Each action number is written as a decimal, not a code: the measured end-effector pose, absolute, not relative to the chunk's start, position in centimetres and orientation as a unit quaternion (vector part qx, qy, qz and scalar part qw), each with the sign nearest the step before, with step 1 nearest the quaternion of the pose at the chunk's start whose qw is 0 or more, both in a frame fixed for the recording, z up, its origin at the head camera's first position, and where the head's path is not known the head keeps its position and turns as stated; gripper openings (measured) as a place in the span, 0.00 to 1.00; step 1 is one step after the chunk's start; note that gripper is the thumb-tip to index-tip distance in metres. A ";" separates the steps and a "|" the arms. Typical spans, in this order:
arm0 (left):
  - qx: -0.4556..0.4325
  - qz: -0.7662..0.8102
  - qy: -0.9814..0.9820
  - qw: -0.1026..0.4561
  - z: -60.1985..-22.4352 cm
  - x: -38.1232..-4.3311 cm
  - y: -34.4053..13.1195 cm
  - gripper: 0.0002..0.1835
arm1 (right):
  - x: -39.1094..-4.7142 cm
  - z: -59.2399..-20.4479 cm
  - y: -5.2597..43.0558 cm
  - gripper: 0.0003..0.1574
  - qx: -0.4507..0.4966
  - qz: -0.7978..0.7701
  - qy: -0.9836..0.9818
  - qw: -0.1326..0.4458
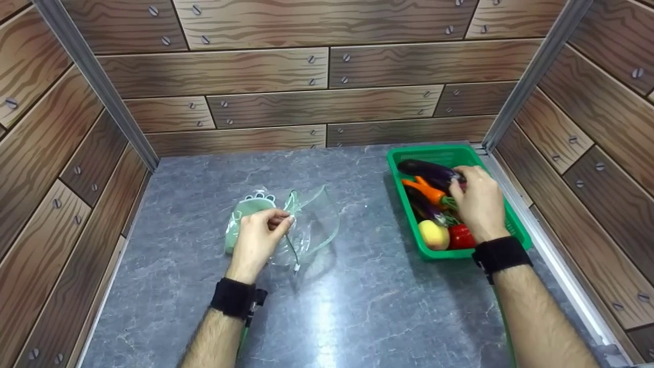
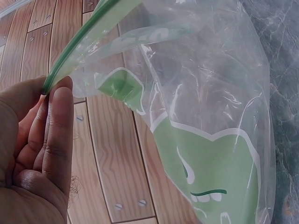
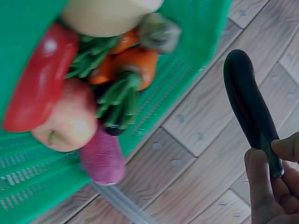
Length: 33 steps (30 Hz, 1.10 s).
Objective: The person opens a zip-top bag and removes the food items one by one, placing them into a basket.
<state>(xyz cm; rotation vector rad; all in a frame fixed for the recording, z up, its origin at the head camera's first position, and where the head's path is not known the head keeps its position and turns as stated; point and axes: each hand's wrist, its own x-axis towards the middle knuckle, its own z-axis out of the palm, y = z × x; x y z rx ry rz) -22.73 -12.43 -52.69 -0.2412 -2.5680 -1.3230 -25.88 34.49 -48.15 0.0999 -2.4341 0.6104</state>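
My left hand (image 1: 259,235) pinches the green-edged mouth of a clear zip bag (image 2: 210,70) between thumb and fingertips. The bag carries a green cartoon print and spreads to both sides of that hand in the head view. At the right, my right hand (image 1: 480,202) is over the green basket (image 1: 517,230). It grips a dark purple eggplant (image 3: 247,93) by the stem end, with the body pointing away from the fingers. In the head view this eggplant (image 1: 424,168) overlaps the far part of the basket.
Inside the basket lie orange carrots (image 1: 429,193) with green tops, a yellowish apple (image 1: 434,235), a red pepper (image 1: 461,237) and a purple-pink root vegetable (image 3: 103,158). Wood-patterned walls (image 1: 265,66) enclose the grey marbled table (image 1: 168,286) at the back and sides.
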 end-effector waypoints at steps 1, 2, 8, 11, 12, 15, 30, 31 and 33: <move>-0.083 -0.454 -0.879 0.122 -52.7 -22.7 -12.4 0.08 | -26.0 -48.4 34.8 0.16 0.032 0.231 -0.922 0.308; -0.083 -0.454 -0.879 0.123 -52.8 -22.7 -12.5 0.08 | -26.2 -48.7 35.1 0.16 0.027 0.230 -0.924 0.304; -0.080 -0.457 -0.878 0.119 -52.9 -22.6 -12.5 0.07 | -27.0 -50.6 36.7 0.17 0.000 0.221 -0.936 0.276; -0.080 -0.459 -0.877 0.117 -53.0 -22.6 -12.5 0.07 | -27.3 -51.3 37.2 0.17 -0.009 0.219 -0.939 0.264; -0.080 -0.459 -0.877 0.117 -53.0 -22.6 -12.5 0.08 | -27.4 -51.5 37.3 0.17 -0.011 0.219 -0.940 0.262; -0.079 -0.458 -0.878 0.117 -53.0 -22.6 -12.4 0.07 | -27.6 -51.9 37.5 0.17 -0.018 0.221 -0.942 0.254; -0.083 -0.457 -0.878 0.120 -52.5 -22.8 -12.4 0.08 | -27.3 -51.9 37.3 0.19 -0.014 0.215 -0.952 0.219; -0.084 -0.456 -0.878 0.121 -52.4 -22.8 -12.4 0.08 | -27.3 -51.7 37.1 0.19 -0.013 0.216 -0.951 0.221; -0.085 -0.451 -0.880 0.124 -52.2 -22.8 -12.4 0.08 | -27.2 -51.2 36.7 0.20 -0.009 0.217 -0.951 0.222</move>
